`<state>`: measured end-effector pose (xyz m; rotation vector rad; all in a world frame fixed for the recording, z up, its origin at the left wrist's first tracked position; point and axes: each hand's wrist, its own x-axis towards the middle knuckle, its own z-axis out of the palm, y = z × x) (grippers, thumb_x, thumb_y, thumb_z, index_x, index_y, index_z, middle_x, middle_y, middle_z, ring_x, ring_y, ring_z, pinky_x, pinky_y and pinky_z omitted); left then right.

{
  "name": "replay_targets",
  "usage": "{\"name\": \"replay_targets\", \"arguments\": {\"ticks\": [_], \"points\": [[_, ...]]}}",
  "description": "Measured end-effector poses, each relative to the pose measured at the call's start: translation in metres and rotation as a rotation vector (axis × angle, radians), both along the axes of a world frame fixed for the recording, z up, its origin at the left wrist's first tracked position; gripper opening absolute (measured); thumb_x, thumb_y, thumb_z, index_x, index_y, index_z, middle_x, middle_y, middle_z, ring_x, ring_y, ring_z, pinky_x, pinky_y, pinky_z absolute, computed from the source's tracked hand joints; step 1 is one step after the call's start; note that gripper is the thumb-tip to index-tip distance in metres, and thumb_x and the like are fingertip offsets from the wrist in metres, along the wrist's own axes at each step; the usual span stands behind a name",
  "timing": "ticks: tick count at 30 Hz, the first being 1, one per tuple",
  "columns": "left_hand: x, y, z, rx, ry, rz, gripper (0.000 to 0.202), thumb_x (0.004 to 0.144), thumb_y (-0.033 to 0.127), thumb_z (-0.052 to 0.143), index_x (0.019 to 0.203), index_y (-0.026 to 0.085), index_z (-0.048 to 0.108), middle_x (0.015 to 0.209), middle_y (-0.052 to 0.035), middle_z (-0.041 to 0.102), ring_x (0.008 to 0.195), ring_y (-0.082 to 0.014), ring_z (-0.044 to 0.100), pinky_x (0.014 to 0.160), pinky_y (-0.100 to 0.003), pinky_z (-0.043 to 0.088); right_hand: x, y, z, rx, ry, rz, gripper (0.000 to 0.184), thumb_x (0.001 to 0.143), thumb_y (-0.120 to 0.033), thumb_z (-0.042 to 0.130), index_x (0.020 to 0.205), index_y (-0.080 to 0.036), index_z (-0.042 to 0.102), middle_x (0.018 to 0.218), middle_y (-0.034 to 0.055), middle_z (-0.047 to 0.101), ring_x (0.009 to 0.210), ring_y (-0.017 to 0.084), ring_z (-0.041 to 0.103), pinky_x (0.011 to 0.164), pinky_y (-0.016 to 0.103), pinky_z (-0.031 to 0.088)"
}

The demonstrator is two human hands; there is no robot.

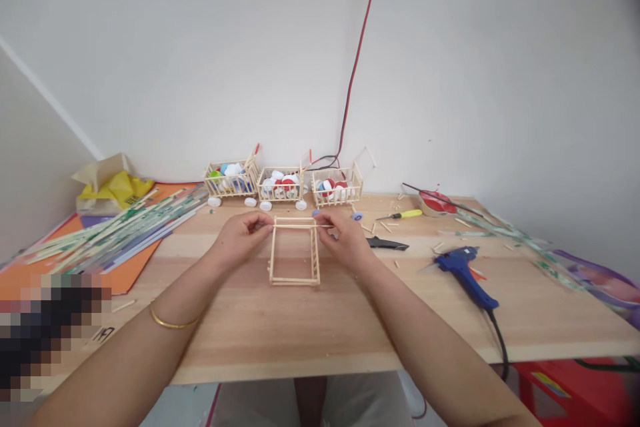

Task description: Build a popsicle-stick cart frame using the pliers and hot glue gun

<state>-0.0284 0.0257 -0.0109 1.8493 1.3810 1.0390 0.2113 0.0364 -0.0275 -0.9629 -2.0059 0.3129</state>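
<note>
On the table point(310, 327), 3 stick carts point(283, 185) stand behind the stick frame point(295, 250), the glue gun point(463, 267) right of it.

The table point(310, 327) is pale wood, smooth and matt. On it, at the middle, the stick frame point(295, 250) is bare, unpainted wood. Right of the frame, the glue gun point(465, 268) is glossy blue plastic. Behind the frame, 3 small carts point(283, 183) are raw wood sticks holding shiny plastic caps.
</note>
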Motion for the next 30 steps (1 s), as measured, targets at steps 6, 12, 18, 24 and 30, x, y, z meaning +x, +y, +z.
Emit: {"name": "replay_targets", "arguments": {"ticks": [6,12,18,24,30], "points": [[0.0005,0.0007,0.0003,-0.005,-0.038,0.008,0.027,0.072,0.039,0.060,0.082,0.015,0.066,0.073,-0.0028,0.067,0.067,-0.0156,0.059,0.064,-0.025,0.045,0.0017,0.0010,0.0002,0.000,0.012,-0.010,0.017,0.078,-0.013,0.049,0.089,-0.019,0.060,0.086,0.0058,0.066,0.078,0.017,0.061,0.071,0.029,0.048],[0.0002,0.0018,-0.0027,0.038,0.003,0.013,0.026,0.074,0.039,0.060,0.081,0.016,0.067,0.074,-0.0029,0.068,0.068,-0.0161,0.060,0.065,-0.025,0.045,0.0059,0.0026,0.0019,0.087,-0.028,0.008,0.020,0.077,-0.009,0.049,0.088,-0.019,0.061,0.087,0.0055,0.067,0.080,0.017,0.061,0.072,0.030,0.048],[-0.0012,0.0022,-0.0064,0.081,0.035,0.012,0.023,0.076,0.037,0.059,0.082,0.017,0.067,0.077,-0.0027,0.070,0.072,-0.0167,0.062,0.067,-0.025,0.046,0.0062,0.0033,-0.0004,0.079,-0.023,0.012,0.020,0.078,-0.010,0.050,0.087,-0.020,0.064,0.086,0.0054,0.066,0.076,0.016,0.061,0.070,0.030,0.049],[-0.0008,0.0011,-0.0044,0.095,0.069,0.017,0.023,0.076,0.037,0.058,0.083,0.018,0.068,0.078,-0.0034,0.071,0.071,-0.0171,0.063,0.067,-0.026,0.047,0.0050,0.0035,-0.0012,0.071,-0.033,0.011,0.020,0.078,-0.010,0.050,0.087,-0.020,0.065,0.084,0.0054,0.066,0.074,0.016,0.060,0.068,0.029,0.049],[-0.0010,0.0012,-0.0048,0.112,0.079,0.019,0.023,0.076,0.038,0.058,0.081,0.018,0.068,0.076,-0.0032,0.071,0.072,-0.0176,0.063,0.069,-0.027,0.048,0.0050,0.0030,-0.0021,0.043,-0.025,0.012,0.018,0.078,-0.011,0.051,0.088,-0.020,0.064,0.085,0.0049,0.066,0.073,0.015,0.061,0.068,0.028,0.050]]}}
